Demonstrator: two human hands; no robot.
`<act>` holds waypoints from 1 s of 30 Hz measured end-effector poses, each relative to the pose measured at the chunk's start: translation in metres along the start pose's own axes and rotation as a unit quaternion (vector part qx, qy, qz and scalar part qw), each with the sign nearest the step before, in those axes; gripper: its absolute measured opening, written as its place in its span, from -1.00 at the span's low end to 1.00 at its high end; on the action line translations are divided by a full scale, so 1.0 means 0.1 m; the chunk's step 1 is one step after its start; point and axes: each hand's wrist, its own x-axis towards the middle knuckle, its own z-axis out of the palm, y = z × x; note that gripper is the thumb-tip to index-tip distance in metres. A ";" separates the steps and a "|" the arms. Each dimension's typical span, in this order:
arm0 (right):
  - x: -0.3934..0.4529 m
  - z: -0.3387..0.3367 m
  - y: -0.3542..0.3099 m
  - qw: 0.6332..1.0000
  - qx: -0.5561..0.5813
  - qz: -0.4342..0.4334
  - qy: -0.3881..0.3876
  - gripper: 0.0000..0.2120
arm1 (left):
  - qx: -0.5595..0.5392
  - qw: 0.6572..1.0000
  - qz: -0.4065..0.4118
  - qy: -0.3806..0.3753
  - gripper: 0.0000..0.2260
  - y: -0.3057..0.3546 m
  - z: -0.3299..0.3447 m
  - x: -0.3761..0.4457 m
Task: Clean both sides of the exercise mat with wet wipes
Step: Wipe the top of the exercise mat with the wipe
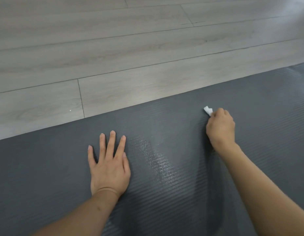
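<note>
Mat under right hand gripping wipe.

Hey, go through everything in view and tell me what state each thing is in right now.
exercise mat: unrolled flat on the floor, wet streaks at its middle
wet wipe: crumpled, pressed on the mat
right hand: fingers curled round the wipe
left hand: flat, fingers spread on the mat

The dark grey foam exercise mat has thin raised lines running across it (like tiny stripes), with a shiny wet patch in the middle. The small crumpled wet wipe on the right is white. The far wooden plank floor is pale grey with soft streaks.
</note>
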 end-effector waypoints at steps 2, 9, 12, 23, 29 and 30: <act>-0.23 0.12 -0.27 1.000 0.007 0.016 0.019 -0.91 | -0.001 1.000 0.001 -0.003 -0.48 0.00 -0.01 0.01; -1.08 0.42 -0.77 0.944 0.035 -0.316 -0.085 -0.90 | 0.001 1.000 0.001 -0.009 -0.48 0.00 -0.02 0.01; -0.31 0.18 -0.19 0.987 -0.024 -0.157 -0.036 -0.90 | 0.000 1.000 0.003 -0.010 -0.48 -0.01 -0.03 0.02; -1.01 0.32 -0.58 0.953 0.009 -0.295 -0.076 -0.87 | 0.005 1.000 0.006 -0.007 -0.47 -0.02 -0.02 0.00; -0.11 -0.03 0.13 0.999 -0.014 0.014 0.036 -0.93 | 0.000 1.000 0.006 -0.001 -0.47 0.00 -0.03 0.01; -0.29 0.04 -0.04 0.999 -0.008 0.017 0.036 -0.92 | 0.001 1.000 0.006 -0.002 -0.47 0.00 -0.03 0.01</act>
